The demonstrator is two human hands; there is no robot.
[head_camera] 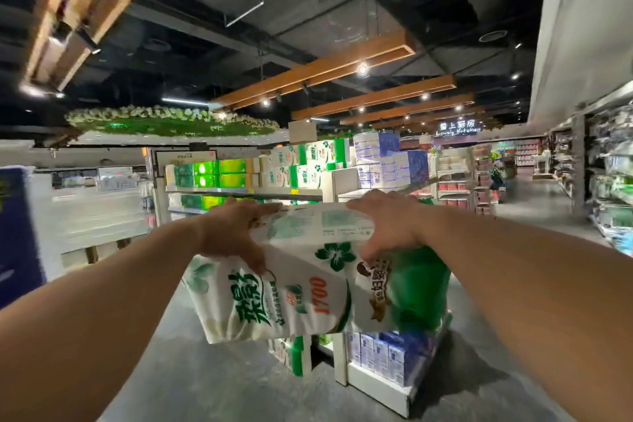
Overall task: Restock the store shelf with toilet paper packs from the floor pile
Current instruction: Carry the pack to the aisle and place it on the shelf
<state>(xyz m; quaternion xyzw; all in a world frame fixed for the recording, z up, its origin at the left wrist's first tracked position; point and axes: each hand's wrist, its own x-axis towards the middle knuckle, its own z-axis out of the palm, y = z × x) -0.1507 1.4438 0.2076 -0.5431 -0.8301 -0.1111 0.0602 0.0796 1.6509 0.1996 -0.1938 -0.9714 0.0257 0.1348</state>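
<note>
both bare hands hold one toilet paper pack [308, 284] in the air at the centre of the view, in front of the shelf [376, 384]. the left hand [233, 233] grips the pack's upper left corner, fingers laid over the top edge and thumb pressed down on the printed front, so its grip is closed on the wrapper. the right hand [387, 226] clamps the upper right corner the same way, fingers curled over the top, thumb tucked against the front near the green flower print. the pack is white and green with a red "1700" on it, tilted a little, its lower left corner sagging toward 7 o'clock. behind it, at 12 o'clock, upper shelf tiers carry green packs [212, 175] and, toward 1 o'clock, blue and white packs [390, 164]. at 5 o'clock the shelf's bottom tier holds blue boxes [387, 356] just above the grey floor [212, 384]. an aisle runs off at 2 o'clock. the far left edge is blurred.
</note>
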